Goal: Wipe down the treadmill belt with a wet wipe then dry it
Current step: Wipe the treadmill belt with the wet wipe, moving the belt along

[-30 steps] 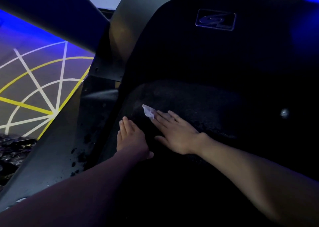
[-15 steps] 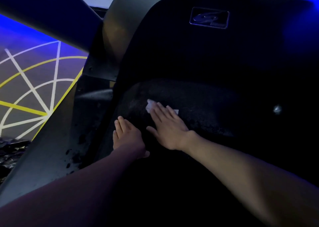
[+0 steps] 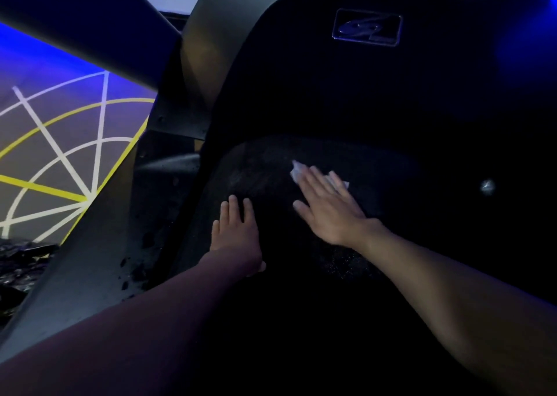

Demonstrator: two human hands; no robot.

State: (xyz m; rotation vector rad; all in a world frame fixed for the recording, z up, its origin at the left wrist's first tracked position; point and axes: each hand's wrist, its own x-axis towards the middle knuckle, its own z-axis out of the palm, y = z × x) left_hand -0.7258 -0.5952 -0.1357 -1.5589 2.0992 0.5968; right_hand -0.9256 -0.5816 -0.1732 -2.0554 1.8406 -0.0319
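The black treadmill belt [image 3: 259, 169] fills the dim middle of the head view. My right hand [image 3: 328, 206] lies flat on it with straight fingers and presses a small white wet wipe [image 3: 297, 171] against the belt; the wipe's edges peek out past the fingertips. My left hand [image 3: 236, 230] rests flat on the belt a little to the left and nearer to me, holding nothing. Pale smears show on the belt left of the wipe.
The dark motor hood with a logo badge [image 3: 367, 28] rises beyond the belt. A grey side rail [image 3: 90, 263] with dark specks runs along the left. Floor with yellow and white lines [image 3: 60, 160] lies further left. A small shiny spot [image 3: 487, 187] sits right.
My right hand has slid the wipe to the right and slightly away across the belt. My left hand has stayed flat in about the same place.
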